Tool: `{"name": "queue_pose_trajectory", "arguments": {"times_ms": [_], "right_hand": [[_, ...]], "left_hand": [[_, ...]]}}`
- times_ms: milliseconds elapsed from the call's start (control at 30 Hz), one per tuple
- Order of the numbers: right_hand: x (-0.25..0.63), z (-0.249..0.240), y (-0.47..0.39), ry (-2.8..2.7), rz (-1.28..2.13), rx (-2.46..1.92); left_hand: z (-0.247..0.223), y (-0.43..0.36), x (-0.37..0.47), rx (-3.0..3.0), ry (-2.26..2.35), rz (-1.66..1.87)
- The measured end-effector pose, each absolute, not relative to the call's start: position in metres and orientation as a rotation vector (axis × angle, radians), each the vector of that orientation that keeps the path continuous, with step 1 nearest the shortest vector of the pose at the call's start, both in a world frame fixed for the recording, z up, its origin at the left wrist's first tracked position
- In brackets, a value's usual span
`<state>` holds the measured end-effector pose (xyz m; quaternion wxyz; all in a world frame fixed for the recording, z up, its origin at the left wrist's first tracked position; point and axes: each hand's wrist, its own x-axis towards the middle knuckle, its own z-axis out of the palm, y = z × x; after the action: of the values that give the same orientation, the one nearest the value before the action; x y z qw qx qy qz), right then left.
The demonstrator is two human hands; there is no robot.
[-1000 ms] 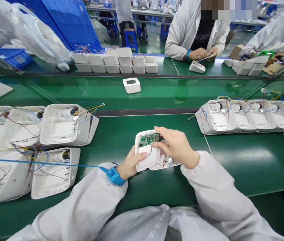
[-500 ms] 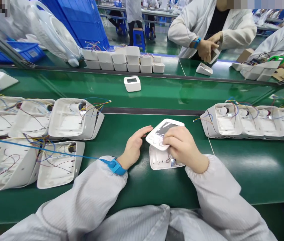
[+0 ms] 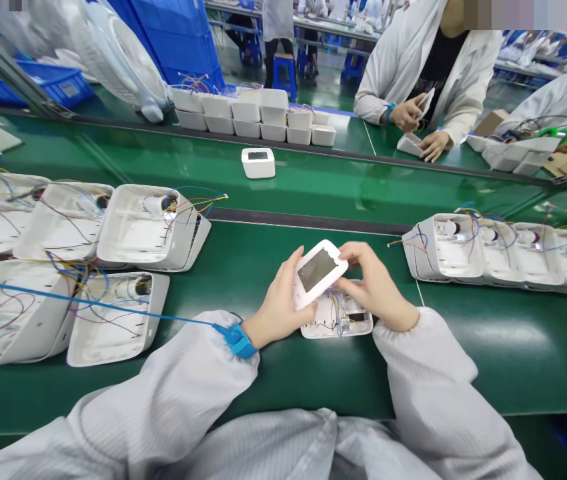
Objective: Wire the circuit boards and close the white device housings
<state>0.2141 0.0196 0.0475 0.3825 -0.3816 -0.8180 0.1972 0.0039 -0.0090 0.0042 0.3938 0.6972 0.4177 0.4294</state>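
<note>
A white front cover with a grey display (image 3: 317, 269) is tilted above the bench, its screen facing up toward me. My left hand (image 3: 283, 297) grips its left and lower edge, thumb in front. At the upper right corner of the cover, the thumb and fingers of my right hand (image 3: 376, 287) close around the edge. Just below lies an open white housing (image 3: 321, 327), with coloured wires and small parts inside; the cover and my right hand hide some of it. A blue wrist strap (image 3: 237, 340) with a cord is on my left wrist.
Open white housings with wires stand at the left (image 3: 136, 227) and in a row at the right (image 3: 456, 250). A finished-looking white unit (image 3: 258, 164) sits beyond the dark strip. Across the bench, a co-worker's hands (image 3: 406, 117) handle similar white parts beside stacked housings (image 3: 273, 117).
The cover has turned, and its screen shows more fully. My left hand has taken hold of it, while my right has shifted to its upper right corner. More of the wired housing shows.
</note>
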Motion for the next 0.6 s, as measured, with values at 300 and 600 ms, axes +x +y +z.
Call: {"name": "queue_pose_trajectory", "arguments": {"times_ms": [300, 600], "right_hand": [[0.208, 0.052, 0.009, -2.317, 0.401, -1.158], [0.184, 0.052, 0.001, -2.788, -0.015, -1.255]], "left_hand": [[0.007, -0.017, 0.004, 1.592, 0.714, 1.301], [0.0, -0.015, 0.004, 1.472, 0.564, 1.219]]}}
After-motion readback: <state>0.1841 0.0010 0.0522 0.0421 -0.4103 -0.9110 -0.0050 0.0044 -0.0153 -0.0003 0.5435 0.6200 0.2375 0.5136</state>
